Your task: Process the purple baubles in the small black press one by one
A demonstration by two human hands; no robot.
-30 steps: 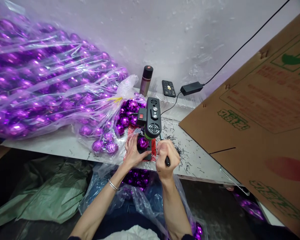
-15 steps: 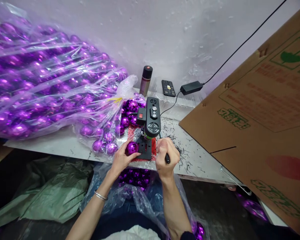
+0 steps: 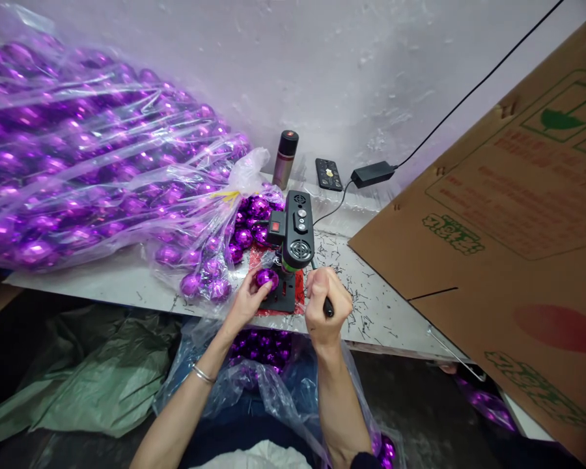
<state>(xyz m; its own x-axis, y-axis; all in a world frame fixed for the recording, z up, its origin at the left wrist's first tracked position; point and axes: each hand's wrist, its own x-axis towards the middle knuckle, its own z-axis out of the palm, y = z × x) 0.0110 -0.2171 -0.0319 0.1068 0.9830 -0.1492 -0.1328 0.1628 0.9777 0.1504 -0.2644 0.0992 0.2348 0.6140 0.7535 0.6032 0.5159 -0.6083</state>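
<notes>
My left hand (image 3: 247,301) grips a shiny purple ball (image 3: 265,278) just left of the black base plate of a small bench drill (image 3: 295,234). My right hand (image 3: 325,303) is closed round the drill's black lever handle (image 3: 327,306) at the right of the machine. The drill head hangs above the base plate (image 3: 283,297), which lies on a red mat. Below the table edge, between my arms, an open plastic bag (image 3: 266,355) holds more purple balls.
Big clear bags of purple balls (image 3: 88,163) fill the table's left side. A large cardboard box (image 3: 508,221) leans at the right. A flask (image 3: 284,158), a phone (image 3: 329,173) and a power adapter (image 3: 372,173) stand by the wall. Dark shavings (image 3: 356,286) litter the tabletop.
My left hand took a ball away from under the drill head toward the left, and now holds a ball beside the base plate. The right hand stays on the lever.
</notes>
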